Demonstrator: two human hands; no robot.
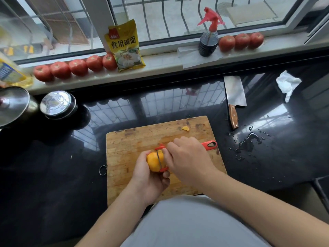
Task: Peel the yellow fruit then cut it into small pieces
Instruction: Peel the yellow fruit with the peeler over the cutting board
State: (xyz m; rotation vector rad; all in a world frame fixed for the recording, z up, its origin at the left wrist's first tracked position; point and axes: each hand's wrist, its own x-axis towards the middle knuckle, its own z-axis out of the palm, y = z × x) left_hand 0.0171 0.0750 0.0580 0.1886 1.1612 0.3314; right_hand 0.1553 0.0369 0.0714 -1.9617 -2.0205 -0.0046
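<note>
1. The step in hand is peeling. The fruit is held over the near half of the board, with the peeler laid across its right side. Cutting has not begun, as far as I can judge: the cleaver lies untouched on the counter at about 1 o'clock from the board.

2. One small yellow scrap sits on the board at 12 o'clock from the hands, well apart from them (a shaving of skin, by the look of it). How much skin is left on the fruit cannot be told; the far side is hidden in the palm.

3. The left hand is cupped closed around the fruit from the 7 o'clock side, fingers wrapped under it and the thumb on top at its left edge.

4. The right hand is curled tight around the peeler's red handle, whose end sticks out at 3 o'clock past the knuckles. The blade touches the fruit.

5. The next move, I judge, calls for a steady draw of the blade along the curve, then a small turn of the fruit in the left hand to bring up fresh skin. The left thumb lies close to the blade's path and needs to stay clear.

6. Only once the fruit is bare does the cleaver come in.
</note>
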